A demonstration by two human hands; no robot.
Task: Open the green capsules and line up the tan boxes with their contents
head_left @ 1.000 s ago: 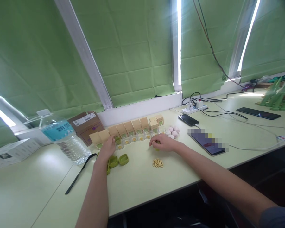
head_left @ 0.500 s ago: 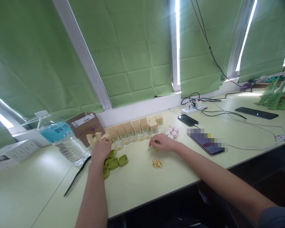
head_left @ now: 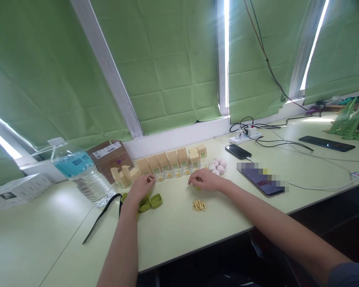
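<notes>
My left hand (head_left: pixel 143 185) is at the left end of a row of small clear containers (head_left: pixel 169 174) with yellow marks. Its fingers are curled, and whatever lies between them is hidden. Below it sit several olive-green square cases (head_left: pixel 156 201), partly covered by my wrist and forearm. At the row's right part, my right hand (head_left: pixel 206 180) rests low over the table with bent fingers; a bit of a yellow-green piece (head_left: pixel 198 188) shows beneath them. Several pale yellow oval rings (head_left: pixel 199 205) lie in front of that hand. Pinkish-white round pieces (head_left: pixel 220 169) are grouped beyond its wrist.
Small kraft boxes (head_left: pixel 163 161) stand behind the containers, with more boxes (head_left: pixel 124 177) at left. A water bottle (head_left: pixel 86 175) leans near a brown carton (head_left: pixel 109 153) and black strap (head_left: pixel 100 217). Phones (head_left: pixel 238 151), cables and a power strip (head_left: pixel 245 138) occupy the right.
My left hand has moved right, from the kraft boxes to the left end of the container row, covering the end container's spot. My right hand stays nearly in place. The view has shifted slightly.
</notes>
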